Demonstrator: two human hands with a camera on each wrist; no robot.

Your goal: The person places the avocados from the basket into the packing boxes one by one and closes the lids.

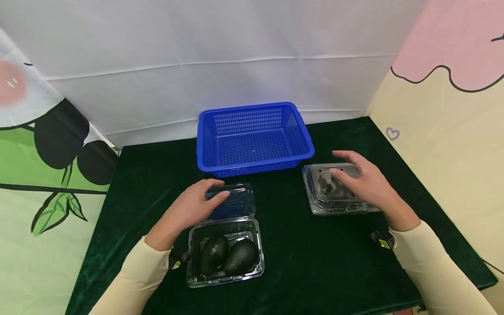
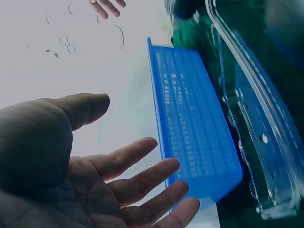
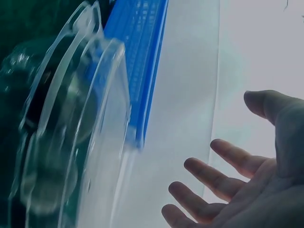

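Observation:
In the head view, my left hand (image 1: 193,205) hovers over the left edge of a clear plastic clamshell box, its fingers relaxed and holding nothing. That box stands open, with its lid (image 1: 240,205) folded back and two dark avocados (image 1: 241,257) lying in its base (image 1: 226,282). Over a second, closed clamshell box (image 1: 320,199) is my right hand (image 1: 366,181), also holding nothing, thumb and fingers spread apart. Dark shapes show dimly through that lid. Both wrist views show the palms (image 2: 95,190) bare.
A blue plastic basket (image 1: 256,164) with slotted walls stands at the back, behind both boxes. Dark green cloth (image 1: 299,262) covers the table. A white curtain (image 1: 244,83) hangs behind it, and printed cloths hang on the left and right sides.

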